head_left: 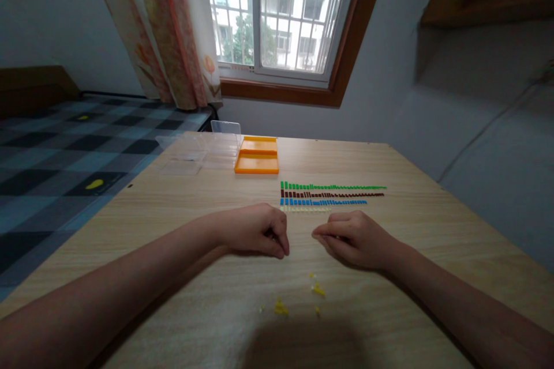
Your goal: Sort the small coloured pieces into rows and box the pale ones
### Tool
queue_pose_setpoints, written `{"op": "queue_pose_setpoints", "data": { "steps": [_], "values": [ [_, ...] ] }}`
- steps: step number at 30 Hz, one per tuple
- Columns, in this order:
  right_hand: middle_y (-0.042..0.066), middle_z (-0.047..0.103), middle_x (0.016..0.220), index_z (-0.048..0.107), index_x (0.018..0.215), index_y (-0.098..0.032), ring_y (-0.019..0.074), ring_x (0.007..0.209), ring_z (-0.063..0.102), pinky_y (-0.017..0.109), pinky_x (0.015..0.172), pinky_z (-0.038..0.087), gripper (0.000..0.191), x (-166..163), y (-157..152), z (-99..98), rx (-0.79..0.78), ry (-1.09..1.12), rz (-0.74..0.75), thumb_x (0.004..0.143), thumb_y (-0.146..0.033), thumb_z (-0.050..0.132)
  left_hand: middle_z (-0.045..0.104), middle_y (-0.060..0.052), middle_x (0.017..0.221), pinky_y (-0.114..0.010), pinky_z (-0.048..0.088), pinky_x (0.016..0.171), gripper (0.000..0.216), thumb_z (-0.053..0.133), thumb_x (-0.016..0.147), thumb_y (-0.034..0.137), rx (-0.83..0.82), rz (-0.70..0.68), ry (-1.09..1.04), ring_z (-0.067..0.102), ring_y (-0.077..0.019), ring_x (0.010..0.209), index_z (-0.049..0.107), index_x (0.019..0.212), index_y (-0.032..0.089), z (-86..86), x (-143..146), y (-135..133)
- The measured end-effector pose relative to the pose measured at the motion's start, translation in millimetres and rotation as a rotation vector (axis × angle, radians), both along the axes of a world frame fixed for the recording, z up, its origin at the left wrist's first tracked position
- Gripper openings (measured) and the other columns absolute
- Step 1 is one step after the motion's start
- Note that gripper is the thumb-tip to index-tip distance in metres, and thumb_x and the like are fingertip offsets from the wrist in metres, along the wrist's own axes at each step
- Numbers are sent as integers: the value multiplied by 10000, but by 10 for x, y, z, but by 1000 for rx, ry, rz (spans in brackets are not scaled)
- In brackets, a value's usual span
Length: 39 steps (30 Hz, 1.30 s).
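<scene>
My left hand rests low over the wooden table, thumb and fingers pinched together; anything between them is too small to make out. Across from it, my right hand also has its fingertips pressed together, and no piece can be told in them. Just beyond both hands lie rows of small pieces: a green row, a dark brown row, a blue row and a short pale row partly behind the left hand. Nearer me are loose yellow pieces, with more yellow pieces to their right.
An open orange case with two compartments lies toward the table's far edge. Clear plastic boxes stand to its left. A checked bed borders the table on the left. Beyond are a curtain and a barred window.
</scene>
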State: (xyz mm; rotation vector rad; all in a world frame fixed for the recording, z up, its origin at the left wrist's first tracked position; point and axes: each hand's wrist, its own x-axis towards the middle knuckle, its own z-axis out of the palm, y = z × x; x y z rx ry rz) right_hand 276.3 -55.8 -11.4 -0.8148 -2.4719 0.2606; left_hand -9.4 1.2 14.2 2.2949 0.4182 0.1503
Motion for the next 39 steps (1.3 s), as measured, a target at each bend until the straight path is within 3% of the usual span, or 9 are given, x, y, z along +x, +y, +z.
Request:
{"op": "queue_pose_setpoints", "data": {
  "steps": [12, 21, 31, 39],
  "values": [
    [27, 642, 724, 767, 1034, -151, 95, 632, 568, 222, 601, 385, 234, -5, -9, 1, 19, 33, 31, 992, -185, 539, 632, 13, 757, -190, 413, 618, 172, 784, 767, 35, 50, 5, 58, 547, -103, 658, 802, 832, 193, 62, 40, -35],
    [12, 637, 742, 769, 1086, -179, 83, 621, 555, 222, 598, 372, 231, -98, -51, -31, -76, 22, 98, 960, -181, 575, 636, 20, 742, -237, 388, 651, 115, 772, 807, 167, 78, 244, 49, 568, -131, 686, 814, 901, 218, -94, 197, -113],
    [19, 641, 801, 751, 1172, -218, 97, 662, 571, 235, 629, 382, 280, -197, -92, -4, -74, -63, 127, 1014, -245, 522, 564, 47, 693, -219, 371, 592, 125, 756, 749, 163, -75, 268, 36, 528, -113, 638, 758, 873, 178, -76, 140, -57],
    [11, 634, 802, 745, 1167, -243, 98, 659, 555, 244, 627, 361, 279, -202, -118, -10, -44, -162, 96, 1000, -219, 523, 562, 44, 692, -219, 353, 571, 149, 738, 735, 214, -108, 309, 48, 517, -117, 636, 735, 880, 181, -85, 139, -68]
  ]
}}
